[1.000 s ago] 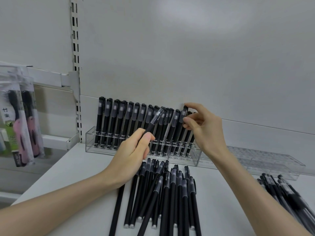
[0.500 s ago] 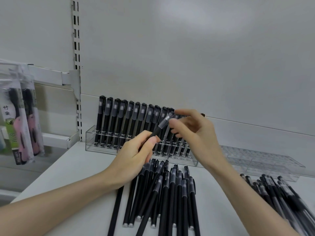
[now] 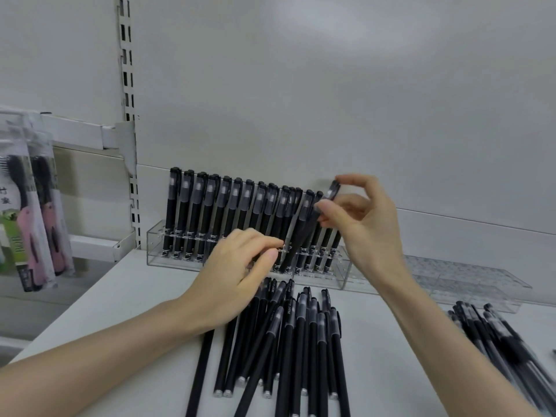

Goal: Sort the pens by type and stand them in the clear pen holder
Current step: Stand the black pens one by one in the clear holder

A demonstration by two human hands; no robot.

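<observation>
A clear pen holder (image 3: 155,246) stands at the back of the white shelf with a row of black capped pens (image 3: 210,212) upright in it. My right hand (image 3: 365,227) pinches one black pen (image 3: 304,233) by its cap. That pen leans to the left, its lower end down in the holder near the right end of the row. My left hand (image 3: 237,272) hovers just left of the pen's barrel with its fingers loosely curled, holding nothing. A pile of matte black pens (image 3: 301,332) lies on the shelf in front of the holder.
An empty clear holder (image 3: 457,281) continues to the right. A second pile of black pens with clear barrels (image 3: 499,335) lies at the right edge. Packaged brushes (image 3: 33,224) hang at the left, beside a slotted shelf upright (image 3: 128,85).
The pen passed from my left hand to my right. My right hand moved it right and lowered its tip into the holder; my left hand let go and dropped slightly.
</observation>
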